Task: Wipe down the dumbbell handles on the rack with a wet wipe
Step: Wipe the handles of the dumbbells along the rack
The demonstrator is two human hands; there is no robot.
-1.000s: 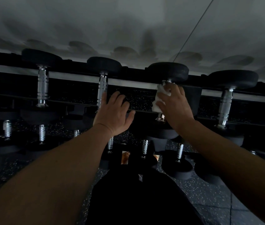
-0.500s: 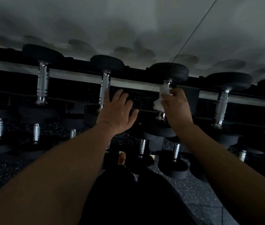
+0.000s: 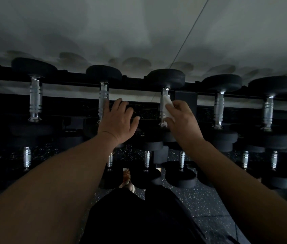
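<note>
Now we wipe the middle top-row handle with the wet wipe.

Our right hand (image 3: 183, 118) pinches the wet wipe (image 3: 166, 107), soft and limp, against the dumbbell handle (image 3: 164, 104), rigid ribbed metal that probably turns slick when damp. Wipe and handle sit at its eleven o'clock; our left hand (image 3: 118, 120), fingers spread and holding nothing, hovers at nine o'clock beside the neighbouring handle (image 3: 103, 101).

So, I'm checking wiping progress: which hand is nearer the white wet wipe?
Right. The right hand pinches the white wet wipe against a chrome handle; the left hand hovers open to its left.
</note>
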